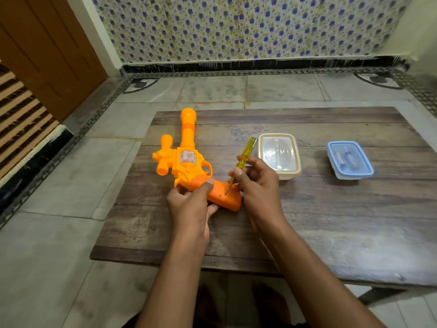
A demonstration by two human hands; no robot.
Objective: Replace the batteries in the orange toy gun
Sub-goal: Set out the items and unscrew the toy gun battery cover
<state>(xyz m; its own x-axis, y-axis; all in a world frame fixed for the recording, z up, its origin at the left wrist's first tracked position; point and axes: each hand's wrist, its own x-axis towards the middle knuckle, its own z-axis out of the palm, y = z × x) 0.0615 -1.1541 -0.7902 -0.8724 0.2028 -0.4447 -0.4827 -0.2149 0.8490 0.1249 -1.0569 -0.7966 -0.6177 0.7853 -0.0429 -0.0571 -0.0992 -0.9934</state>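
Your left hand (189,204) had its fingers curled around the grip of the gun (186,159), thumb pressed on top, pinning it flat on the wooden surface (307,221) with the barrel pointing away from you. Your right hand (257,183) pinched the screwdriver (244,157), a yellow see-through handle, fingers closed around its shaft, and its tip touched the grip's side panel beside a small hole. To the right stood a cream-rimmed box (279,156) with a clear lid on; what it held could not be made out. Farther right, well apart, a blue-lidded box (350,159) held what looked like batteries. The sticker on the gun's body was too blurred to read.
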